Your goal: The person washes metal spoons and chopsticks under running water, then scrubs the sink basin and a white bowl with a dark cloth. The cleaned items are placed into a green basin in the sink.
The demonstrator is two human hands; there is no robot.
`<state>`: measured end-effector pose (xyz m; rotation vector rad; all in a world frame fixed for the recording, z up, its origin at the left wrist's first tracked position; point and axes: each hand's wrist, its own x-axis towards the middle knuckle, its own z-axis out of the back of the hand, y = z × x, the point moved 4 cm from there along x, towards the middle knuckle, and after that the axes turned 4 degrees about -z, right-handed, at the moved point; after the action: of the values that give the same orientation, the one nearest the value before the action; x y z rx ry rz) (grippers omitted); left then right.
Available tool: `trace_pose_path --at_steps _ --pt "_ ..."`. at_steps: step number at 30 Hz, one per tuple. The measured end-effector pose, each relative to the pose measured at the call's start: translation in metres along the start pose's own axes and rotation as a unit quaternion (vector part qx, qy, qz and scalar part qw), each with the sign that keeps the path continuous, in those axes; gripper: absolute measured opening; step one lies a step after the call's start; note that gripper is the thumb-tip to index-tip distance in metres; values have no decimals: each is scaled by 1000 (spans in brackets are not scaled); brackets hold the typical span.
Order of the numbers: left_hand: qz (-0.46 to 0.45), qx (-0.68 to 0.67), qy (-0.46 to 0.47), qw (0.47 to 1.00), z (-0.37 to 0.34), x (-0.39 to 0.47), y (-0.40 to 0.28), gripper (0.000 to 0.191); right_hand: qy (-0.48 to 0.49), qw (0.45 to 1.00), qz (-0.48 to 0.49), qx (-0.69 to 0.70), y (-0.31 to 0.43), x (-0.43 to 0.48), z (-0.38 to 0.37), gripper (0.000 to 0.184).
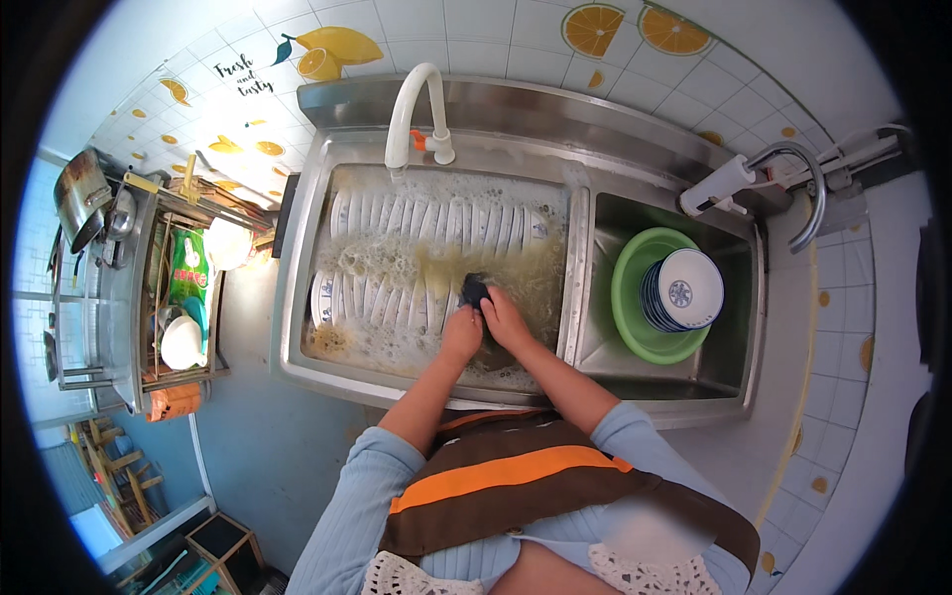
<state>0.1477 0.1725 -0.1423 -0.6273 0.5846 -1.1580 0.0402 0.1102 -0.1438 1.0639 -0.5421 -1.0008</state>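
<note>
Both hands are together over the large left basin (446,383) of a stainless steel sink, which holds murky, foamy water. Between them is a dark, bunched cloth (474,288). My left hand (462,331) grips it from the left, and my right hand (506,316) holds its right side. Two rows of white plates with blue patterns stand on edge in the water, a far row (439,223) and a near row (387,301). The near row ends beside my left hand. Foam hides the lower parts of the plates.
A white faucet (420,111) arches over the far side. In the right basin (610,375), a green plastic tub (632,335) holds stacked white-and-blue bowls (690,288). Another curved metal spout (814,193) stands at far right. A rack (141,297) with pans and bags is at left.
</note>
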Motion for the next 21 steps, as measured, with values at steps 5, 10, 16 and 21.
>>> trace_pose_path --at_steps 5,10,16,21 --pt "4 -89 -115 989 21 4 -7 26 1 999 27 -43 16 37 1 36" --pt "189 -300 -175 919 16 10 7 34 4 964 176 -201 76 -14 16 40" --pt "314 -678 -185 639 22 20 -7 31 34 966 179 -184 102 -64 47 44" --pt "280 -731 -211 586 54 9 -38 36 -16 991 116 -57 84 -66 69 46"
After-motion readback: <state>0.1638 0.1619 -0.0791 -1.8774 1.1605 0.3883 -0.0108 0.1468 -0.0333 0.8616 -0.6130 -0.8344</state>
